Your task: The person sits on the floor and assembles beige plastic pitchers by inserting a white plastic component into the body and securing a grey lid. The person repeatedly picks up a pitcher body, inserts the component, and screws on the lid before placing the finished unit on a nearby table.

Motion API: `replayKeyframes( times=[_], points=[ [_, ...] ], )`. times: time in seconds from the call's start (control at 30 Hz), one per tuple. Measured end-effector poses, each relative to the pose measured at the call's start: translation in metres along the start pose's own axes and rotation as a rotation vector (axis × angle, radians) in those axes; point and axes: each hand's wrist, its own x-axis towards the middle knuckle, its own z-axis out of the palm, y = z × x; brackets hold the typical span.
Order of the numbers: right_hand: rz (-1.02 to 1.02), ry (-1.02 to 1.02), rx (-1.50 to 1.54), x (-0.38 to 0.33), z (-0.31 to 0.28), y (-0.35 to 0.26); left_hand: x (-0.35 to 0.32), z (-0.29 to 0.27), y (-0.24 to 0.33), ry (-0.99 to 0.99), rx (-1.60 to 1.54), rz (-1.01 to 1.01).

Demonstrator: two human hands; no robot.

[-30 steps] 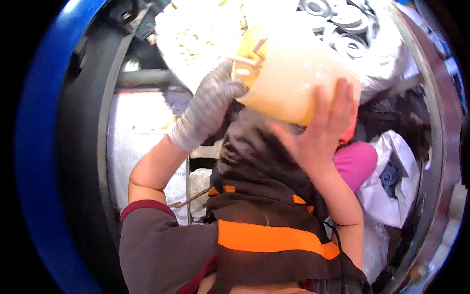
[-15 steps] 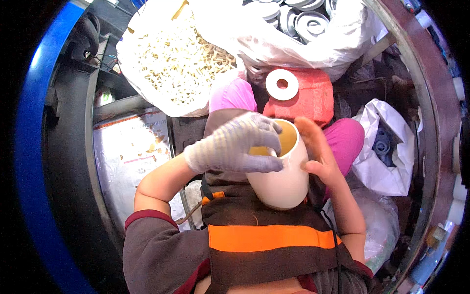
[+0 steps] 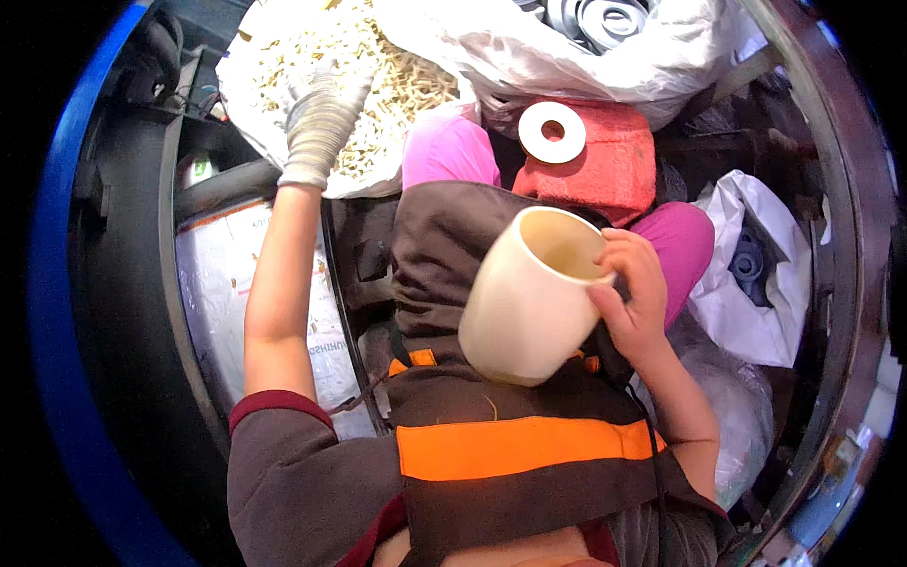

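My right hand [image 3: 631,295] grips the rim of a cream plastic cup [image 3: 529,295], held tilted over my lap with its mouth turned up and away. My left hand [image 3: 326,113], in a grey knit glove, reaches forward onto a heap of small pale pieces in a white sack [image 3: 255,66]; its fingers rest on the pile and I cannot tell whether they hold anything. A white ring [image 3: 552,131] lies on a red block [image 3: 605,161] just beyond the cup.
A white bag of grey round parts [image 3: 605,24] lies at the top. Another white bag with dark blue parts [image 3: 756,274] sits at the right. A shiny metal panel [image 3: 217,293] and a blue curved rim [image 3: 57,283] stand at my left.
The cup came down from high in front to my lap. My gloved left hand let go of it and reached out to the sack of pale pieces.
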Motion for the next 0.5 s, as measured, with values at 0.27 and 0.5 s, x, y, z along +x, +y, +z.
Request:
replayKeyframes(
  times=[0.27, 0.5],
  points=[
    [0.468, 0.178, 0.207, -0.018, -0.052, 0.033, -0.113, -0.038, 0.103, -0.976, -1.166, 0.489],
    [1.458, -0.34, 0.172, -0.217, -0.125, 0.072, -0.111, -0.002, 0.131, -1.574, -1.68, -0.137]
  ],
)
